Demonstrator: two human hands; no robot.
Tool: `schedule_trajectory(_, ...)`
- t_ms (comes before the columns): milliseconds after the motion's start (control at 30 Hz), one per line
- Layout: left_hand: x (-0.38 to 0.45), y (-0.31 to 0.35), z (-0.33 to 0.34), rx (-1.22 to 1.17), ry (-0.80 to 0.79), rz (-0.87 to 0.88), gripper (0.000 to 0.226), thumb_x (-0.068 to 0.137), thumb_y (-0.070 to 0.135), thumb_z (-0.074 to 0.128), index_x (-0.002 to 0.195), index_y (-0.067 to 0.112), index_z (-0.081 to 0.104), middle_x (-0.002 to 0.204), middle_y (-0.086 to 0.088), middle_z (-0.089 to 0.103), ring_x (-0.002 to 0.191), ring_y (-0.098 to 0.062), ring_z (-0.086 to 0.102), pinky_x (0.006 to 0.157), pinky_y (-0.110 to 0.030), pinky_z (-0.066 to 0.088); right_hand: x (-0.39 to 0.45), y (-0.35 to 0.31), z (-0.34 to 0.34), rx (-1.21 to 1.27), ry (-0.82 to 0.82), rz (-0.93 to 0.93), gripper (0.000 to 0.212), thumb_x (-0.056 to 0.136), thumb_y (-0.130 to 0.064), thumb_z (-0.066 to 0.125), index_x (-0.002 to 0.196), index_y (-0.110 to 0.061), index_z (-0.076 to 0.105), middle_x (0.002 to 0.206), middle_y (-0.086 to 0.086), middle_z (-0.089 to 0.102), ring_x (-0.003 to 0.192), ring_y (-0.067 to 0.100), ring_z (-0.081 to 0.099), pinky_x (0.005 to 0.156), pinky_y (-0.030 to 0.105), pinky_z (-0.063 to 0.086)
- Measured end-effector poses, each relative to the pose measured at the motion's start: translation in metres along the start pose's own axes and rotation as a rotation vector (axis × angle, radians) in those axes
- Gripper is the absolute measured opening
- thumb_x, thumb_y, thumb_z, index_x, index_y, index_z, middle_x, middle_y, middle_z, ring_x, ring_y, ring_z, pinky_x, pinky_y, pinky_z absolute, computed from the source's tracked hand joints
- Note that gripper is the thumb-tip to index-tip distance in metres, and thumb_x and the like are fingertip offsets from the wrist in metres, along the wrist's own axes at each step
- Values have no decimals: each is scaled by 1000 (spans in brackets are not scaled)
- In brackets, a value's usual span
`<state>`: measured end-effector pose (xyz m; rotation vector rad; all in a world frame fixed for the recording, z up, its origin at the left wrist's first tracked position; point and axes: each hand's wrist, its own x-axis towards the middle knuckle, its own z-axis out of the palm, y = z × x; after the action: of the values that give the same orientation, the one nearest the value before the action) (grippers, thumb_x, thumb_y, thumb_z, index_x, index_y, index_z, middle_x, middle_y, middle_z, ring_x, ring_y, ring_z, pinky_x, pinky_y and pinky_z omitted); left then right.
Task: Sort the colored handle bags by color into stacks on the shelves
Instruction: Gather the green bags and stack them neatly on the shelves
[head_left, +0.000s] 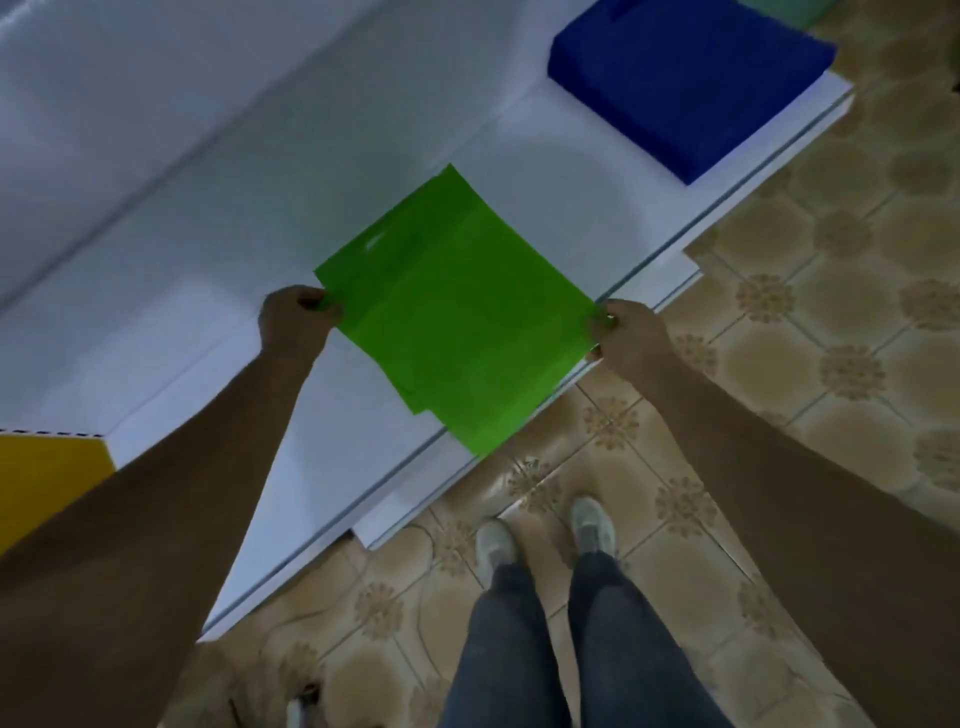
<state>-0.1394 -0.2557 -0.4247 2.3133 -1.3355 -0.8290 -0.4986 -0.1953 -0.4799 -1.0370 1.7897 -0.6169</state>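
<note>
A flat, bright green fabric bag (457, 312) with a small cut-out handle slot near its far edge is stretched out between two hands over the white shelf (545, 156), its far part above the shelf surface and its near corner hanging past the shelf's front edge, over the floor. Whether the bag touches the shelf or is held just above it cannot be told. A second green layer shows at the near left edge, so there may be more than one bag, though that is unclear. The left hand (293, 322) pinches the bag's left corner with curled fingers, and the right hand (623, 332) pinches the right corner in the same way; both bare forearms reach in from the near side. On the same white shelf, far to the right and well apart from the green bag, lies a thick, neat stack of dark blue bags (685, 83). Just beyond it, at the top edge, a sliver of a pale green stack (779, 10) is visible. At the near left edge, a yellow stack (47, 483) sits on a lower level. Beside the shelf, the beige tiled floor (831, 312) carries a flower pattern, and the person's dark trousers (571, 649) and pale shoes (540, 535) stand on it near the shelf's front.
</note>
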Motion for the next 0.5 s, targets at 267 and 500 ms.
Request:
schedule_trajectory(267, 78, -27, 30, -160, 183, -157, 52, 84, 30, 70, 131, 16, 53, 131, -15, 55, 113, -30, 60, 94, -38, 52, 71, -25, 43, -124, -80, -8, 17, 95, -1, 50, 108, -6, 59, 103, 12, 65, 78, 26, 71, 67, 29, 60)
schedule_trajectory(500, 53, -43, 67, 14, -3, -184, 51, 87, 30, 61, 136, 21, 51, 128, -15, 57, 106, -35, 60, 86, -39, 52, 68, -19, 68, -721, 145, -202, 31, 91, -12, 51, 120, -5, 48, 120, 17, 46, 108, 34, 46, 85, 39, 42)
